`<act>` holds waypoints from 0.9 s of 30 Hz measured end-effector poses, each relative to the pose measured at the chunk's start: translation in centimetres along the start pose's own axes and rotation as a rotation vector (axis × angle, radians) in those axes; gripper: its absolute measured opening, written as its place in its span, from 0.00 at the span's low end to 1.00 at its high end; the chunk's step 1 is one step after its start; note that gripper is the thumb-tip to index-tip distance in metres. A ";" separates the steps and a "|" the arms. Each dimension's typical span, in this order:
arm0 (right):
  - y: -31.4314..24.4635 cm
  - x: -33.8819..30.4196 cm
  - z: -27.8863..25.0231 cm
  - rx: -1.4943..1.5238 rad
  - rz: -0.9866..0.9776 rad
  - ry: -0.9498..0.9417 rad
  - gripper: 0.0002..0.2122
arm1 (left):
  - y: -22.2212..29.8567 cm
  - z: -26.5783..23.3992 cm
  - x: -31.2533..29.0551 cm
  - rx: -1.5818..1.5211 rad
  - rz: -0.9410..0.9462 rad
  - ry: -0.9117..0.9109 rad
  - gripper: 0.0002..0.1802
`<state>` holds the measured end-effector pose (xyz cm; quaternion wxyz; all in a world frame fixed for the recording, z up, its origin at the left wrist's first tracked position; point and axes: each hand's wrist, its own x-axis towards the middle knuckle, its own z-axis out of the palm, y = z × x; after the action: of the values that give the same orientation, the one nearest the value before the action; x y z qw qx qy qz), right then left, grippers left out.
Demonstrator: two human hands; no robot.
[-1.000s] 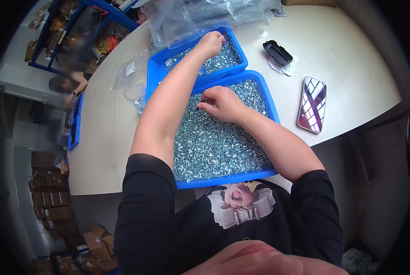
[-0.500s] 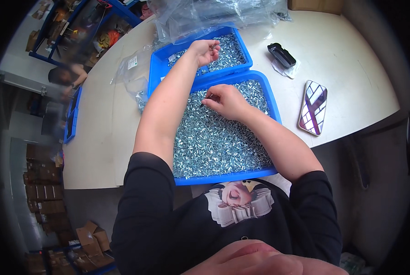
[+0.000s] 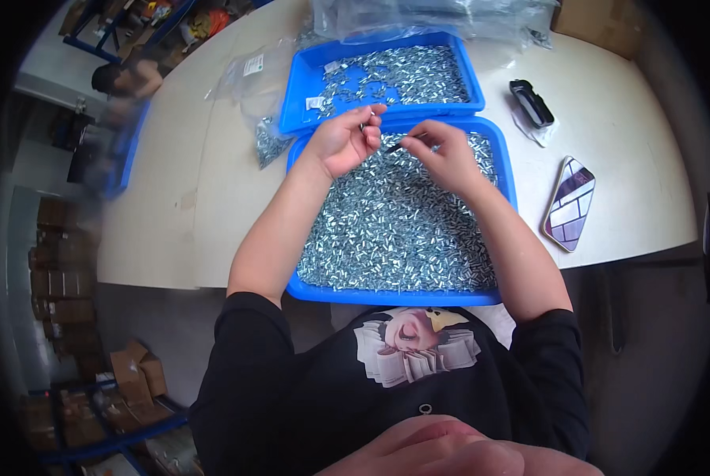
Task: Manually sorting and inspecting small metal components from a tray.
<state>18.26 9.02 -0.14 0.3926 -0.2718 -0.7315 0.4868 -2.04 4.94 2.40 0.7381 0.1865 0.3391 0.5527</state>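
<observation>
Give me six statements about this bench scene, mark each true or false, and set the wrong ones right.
1. The phone lies on the table, to the right of the near blue bin. True.
2. The right hand is empty. False: it holds a thin dark tool.
3. Small metal pieces lie in both the near blue bin and the far blue bin. True.
4. They cover the far blue bin's whole floor. False: bare blue patches show.
5. The left hand is curled, not flat. True.
6. The black case is inside the near blue bin. False: it is outside both bins, right of the far one.
</observation>
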 end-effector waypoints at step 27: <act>1.1 1.3 2.4 0.167 0.023 0.090 0.08 | -4.0 -2.9 -1.2 -0.014 0.092 0.106 0.13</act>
<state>15.53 9.24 -1.26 0.4409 -0.2681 -0.6667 0.5378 -1.57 2.27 -1.86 0.6939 0.1672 0.3651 0.5977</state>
